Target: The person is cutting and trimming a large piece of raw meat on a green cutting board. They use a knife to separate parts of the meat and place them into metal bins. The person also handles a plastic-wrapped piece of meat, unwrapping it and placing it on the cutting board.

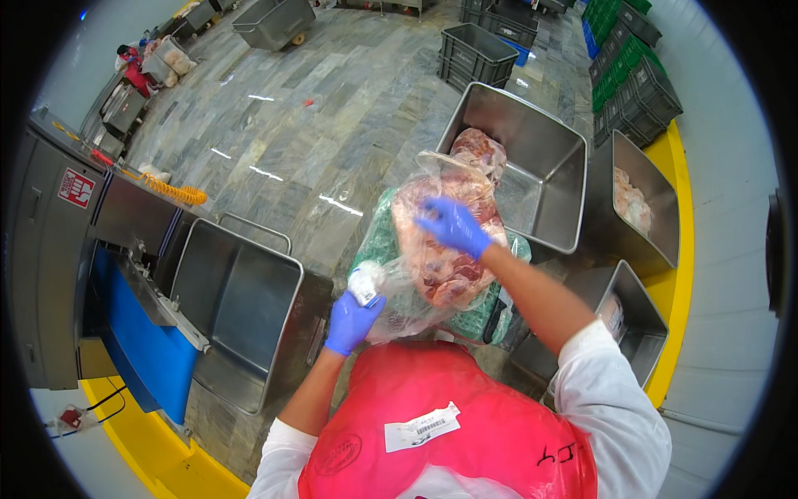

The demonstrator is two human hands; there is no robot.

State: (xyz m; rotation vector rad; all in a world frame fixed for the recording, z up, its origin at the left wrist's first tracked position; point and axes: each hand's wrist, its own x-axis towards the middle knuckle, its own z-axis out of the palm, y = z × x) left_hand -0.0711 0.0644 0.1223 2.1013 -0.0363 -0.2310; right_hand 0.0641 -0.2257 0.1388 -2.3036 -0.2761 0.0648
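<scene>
A large piece of raw meat lies in front of me, partly covered by a clear plastic bag. Closed at the near left, my left hand, in a blue glove, grips a bunched white wad with a printed label, beside the loose end of the bag. My right hand, also blue-gloved, is over the top of the meat with its fingers apart. Under the meat is a green, plastic-covered surface. A black-handled knife lies at its near right edge.
A steel tub with another meat piece stands beyond. More steel bins line the right. At left are an empty-looking steel cart and a machine with a blue belt. Grey crates are stacked farther off; a person stands far left.
</scene>
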